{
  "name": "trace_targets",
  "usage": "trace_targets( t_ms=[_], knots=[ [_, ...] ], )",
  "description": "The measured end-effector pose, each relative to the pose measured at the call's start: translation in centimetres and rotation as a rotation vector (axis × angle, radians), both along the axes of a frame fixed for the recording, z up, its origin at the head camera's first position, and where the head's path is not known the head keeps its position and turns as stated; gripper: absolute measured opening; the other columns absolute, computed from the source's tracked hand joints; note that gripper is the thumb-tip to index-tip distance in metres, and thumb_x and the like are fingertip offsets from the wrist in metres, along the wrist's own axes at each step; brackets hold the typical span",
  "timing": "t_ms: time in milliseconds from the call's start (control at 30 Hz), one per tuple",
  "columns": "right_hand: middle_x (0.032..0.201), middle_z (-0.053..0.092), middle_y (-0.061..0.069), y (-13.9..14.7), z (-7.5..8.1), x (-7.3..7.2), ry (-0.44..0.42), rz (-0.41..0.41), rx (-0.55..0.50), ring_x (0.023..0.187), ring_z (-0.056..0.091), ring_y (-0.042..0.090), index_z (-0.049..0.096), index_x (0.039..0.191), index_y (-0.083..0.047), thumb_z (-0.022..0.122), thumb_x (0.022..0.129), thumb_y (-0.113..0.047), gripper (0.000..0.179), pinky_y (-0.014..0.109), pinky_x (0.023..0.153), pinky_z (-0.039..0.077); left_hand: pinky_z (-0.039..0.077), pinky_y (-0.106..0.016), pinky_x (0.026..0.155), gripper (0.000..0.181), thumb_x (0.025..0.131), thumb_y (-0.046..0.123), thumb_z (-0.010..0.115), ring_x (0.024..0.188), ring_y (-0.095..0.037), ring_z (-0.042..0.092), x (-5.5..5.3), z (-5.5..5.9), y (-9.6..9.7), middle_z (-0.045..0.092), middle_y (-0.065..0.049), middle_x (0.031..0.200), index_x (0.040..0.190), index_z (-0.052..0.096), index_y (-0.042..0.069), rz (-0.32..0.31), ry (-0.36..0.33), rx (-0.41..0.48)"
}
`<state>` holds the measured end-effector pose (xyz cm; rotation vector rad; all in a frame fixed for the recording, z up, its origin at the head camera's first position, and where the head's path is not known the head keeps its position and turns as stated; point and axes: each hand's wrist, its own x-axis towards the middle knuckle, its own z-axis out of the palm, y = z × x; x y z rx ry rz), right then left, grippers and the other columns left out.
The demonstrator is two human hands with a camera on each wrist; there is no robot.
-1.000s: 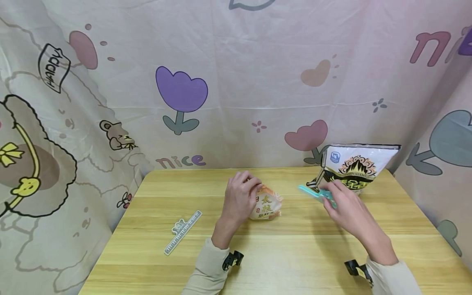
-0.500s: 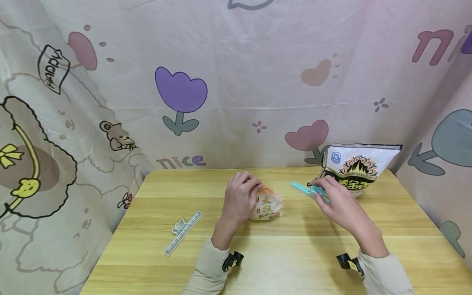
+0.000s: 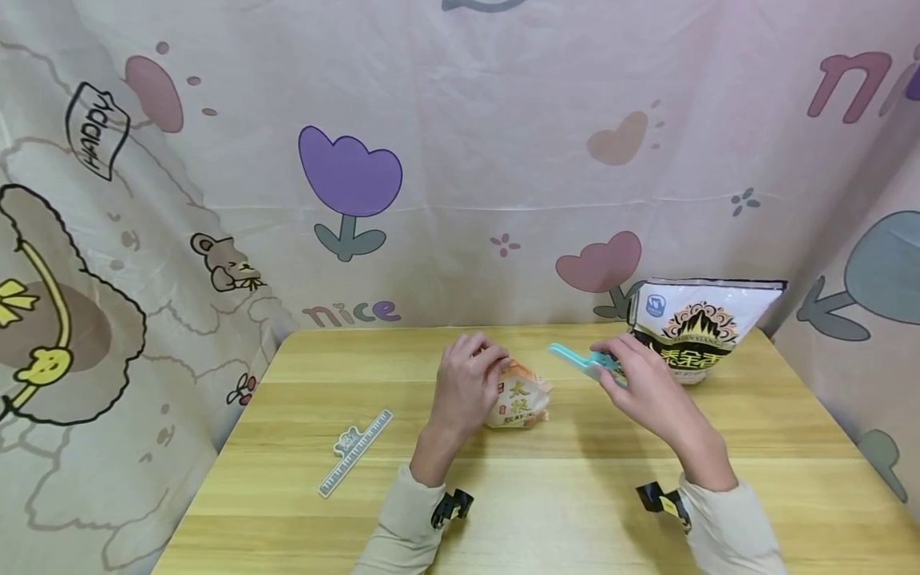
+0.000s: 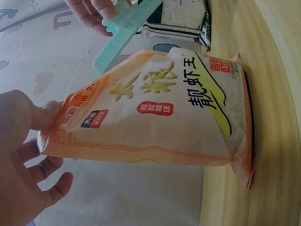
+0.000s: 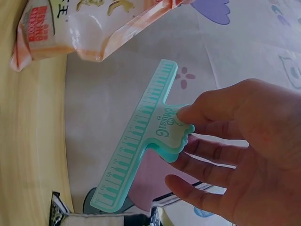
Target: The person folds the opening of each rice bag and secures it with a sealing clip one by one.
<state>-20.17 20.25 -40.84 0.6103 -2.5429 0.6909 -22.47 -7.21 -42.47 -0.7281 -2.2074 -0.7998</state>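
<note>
My left hand (image 3: 467, 387) pinches the folded top of an orange and white rice bag (image 4: 160, 108), which stands upright on the table. Between the thumb and fingers of my right hand (image 3: 647, 391) is a mint-green bag clip (image 5: 136, 136) with a piano-key print, held by its wavy-edged handle. In the head view the clip is raised above the table, to the right of the rice bag's top and apart from it. The left wrist view has the clip's long bar beside the bag's upper side.
A second clip (image 3: 355, 454), pale with a piano-key print, lies on the wooden table (image 3: 287, 527) at the left. A larger white and black bag (image 3: 700, 335) stands at the back right. Behind the table hangs a printed curtain (image 3: 460, 160).
My right hand has carried the green clip leftward and slightly up, away from the black and white bag and closer to the rice bag. My left hand keeps its hold in place.
</note>
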Motion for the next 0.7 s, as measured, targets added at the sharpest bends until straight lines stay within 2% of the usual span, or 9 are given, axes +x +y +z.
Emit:
trace_targets(
  t_ms=[200, 533, 700],
  knots=[
    [0.106, 0.066, 0.009, -0.6, 0.2, -0.2, -0.029, 0.014, -0.041, 0.089, 0.065, 0.027, 0.068, 0.116, -0.002, 0.072, 0.093, -0.002, 0.024, 0.046, 0.076, 0.053, 0.045, -0.038, 0.077, 0.003, 0.093, 0.010, 0.076, 0.085, -0.020, 0.056, 0.1, 0.0, 0.0, 0.062, 0.000, 0.089, 0.090, 0.077, 0.011, 0.002, -0.011, 0.008],
    [0.108, 0.066, 0.009, -1.5, -0.1, -0.3, 0.017, 0.046, -0.077, 0.088, 0.064, 0.022, 0.067, 0.118, -0.003, 0.071, 0.093, 0.003, 0.026, 0.043, 0.072, 0.055, 0.045, -0.038, 0.078, 0.004, 0.094, 0.010, 0.074, 0.087, -0.019, 0.056, 0.1, 0.0, 0.0, 0.062, 0.001, 0.090, 0.092, 0.077, 0.011, 0.006, -0.020, 0.007],
    [0.108, 0.066, 0.008, -1.9, -0.1, -0.4, 0.045, 0.049, -0.108, 0.089, 0.065, 0.023, 0.067, 0.117, -0.003, 0.072, 0.092, 0.004, 0.026, 0.044, 0.074, 0.056, 0.045, -0.038, 0.078, 0.005, 0.095, 0.010, 0.074, 0.086, -0.019, 0.056, 0.0, 0.0, -0.1, 0.062, 0.002, 0.090, 0.091, 0.077, 0.012, -0.001, -0.027, 0.004]
  ],
)
